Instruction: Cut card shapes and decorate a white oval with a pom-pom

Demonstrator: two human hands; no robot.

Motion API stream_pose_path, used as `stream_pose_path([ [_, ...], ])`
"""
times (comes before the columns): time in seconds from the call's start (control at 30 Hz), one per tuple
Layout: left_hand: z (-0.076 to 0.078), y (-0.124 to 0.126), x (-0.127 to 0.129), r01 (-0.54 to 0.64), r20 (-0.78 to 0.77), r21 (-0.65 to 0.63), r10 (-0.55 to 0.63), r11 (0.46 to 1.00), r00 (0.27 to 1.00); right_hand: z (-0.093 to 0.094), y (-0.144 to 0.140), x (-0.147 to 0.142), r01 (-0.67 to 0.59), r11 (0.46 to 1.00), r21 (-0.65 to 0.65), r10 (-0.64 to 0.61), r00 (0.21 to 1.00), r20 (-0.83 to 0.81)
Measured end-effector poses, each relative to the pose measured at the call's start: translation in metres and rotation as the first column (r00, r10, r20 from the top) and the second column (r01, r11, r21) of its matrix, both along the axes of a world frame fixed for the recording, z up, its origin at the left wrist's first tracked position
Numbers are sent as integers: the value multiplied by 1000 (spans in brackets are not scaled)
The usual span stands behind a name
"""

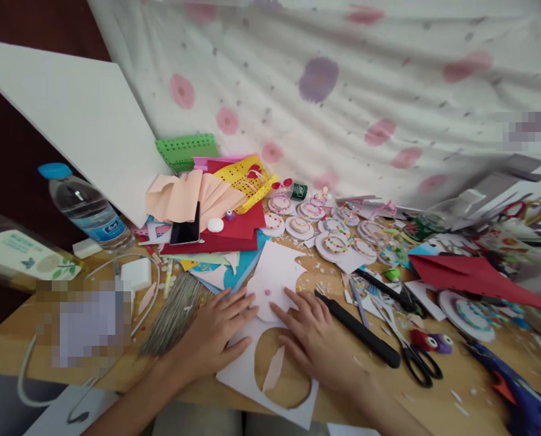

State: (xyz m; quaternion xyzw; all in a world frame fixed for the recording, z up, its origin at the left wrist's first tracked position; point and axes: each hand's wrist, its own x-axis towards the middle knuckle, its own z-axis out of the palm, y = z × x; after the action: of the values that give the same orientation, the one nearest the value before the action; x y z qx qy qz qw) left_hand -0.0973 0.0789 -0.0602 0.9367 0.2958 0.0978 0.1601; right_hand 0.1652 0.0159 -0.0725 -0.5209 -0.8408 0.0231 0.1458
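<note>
A white cut paper piece [275,269] with a small pink dot [267,292] lies in front of me, its top edge uneven. My left hand [220,330] rests flat at its left edge, fingers spread. On the opposite side, my right hand [316,336] lies open, its fingertips touching the paper. Below is a white sheet [241,366] with a large round hole, partly beneath my hands. Inside that hole sits a pale pink paper scrap [274,370]. To the right of my right hand is a long black-handled tool [361,330].
Black scissors [411,351] and a blue glue gun [515,381] lie right. Beaded rings on white discs [336,242] fill the back. Thin wires [175,312], a white cable [29,363], a water bottle [89,209] and stacked coloured paper [216,242] stand left.
</note>
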Motion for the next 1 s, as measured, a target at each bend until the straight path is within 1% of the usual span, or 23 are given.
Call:
stream_pose_path([
  [0.07,1,0,2,1,-17,-19,-2,1000,1000,0,2,0,5,1000,-13,-6,1000,-9],
  [0.17,2,2,3,3,13,-31,-3,1000,1000,3,3,5,78,997,-2,-78,994,-72],
  [0.23,3,3,3,6,36,-29,-5,1000,999,5,4,6,91,996,-5,-91,994,-59],
  [0.33,3,3,4,-2,37,-26,3,1000,999,3,6,3,45,998,-33,-45,999,7],
  [0.43,3,1,6,-9,38,-35,10,999,999,1,11,1,24,999,-25,-23,999,37],
  [0.57,5,0,6,-39,65,-76,44,996,997,-1,18,5,-47,999,-7,47,998,50],
  [0.7,12,5,7,-42,43,-135,48,990,998,-5,24,9,-27,998,51,26,1000,15],
  [0.83,15,8,8,-39,48,-139,46,990,998,-10,26,11,-30,998,51,32,999,-35],
  [1.0,13,9,10,-58,85,-135,70,989,994,-10,23,19,56,996,64,-44,983,-178],
])
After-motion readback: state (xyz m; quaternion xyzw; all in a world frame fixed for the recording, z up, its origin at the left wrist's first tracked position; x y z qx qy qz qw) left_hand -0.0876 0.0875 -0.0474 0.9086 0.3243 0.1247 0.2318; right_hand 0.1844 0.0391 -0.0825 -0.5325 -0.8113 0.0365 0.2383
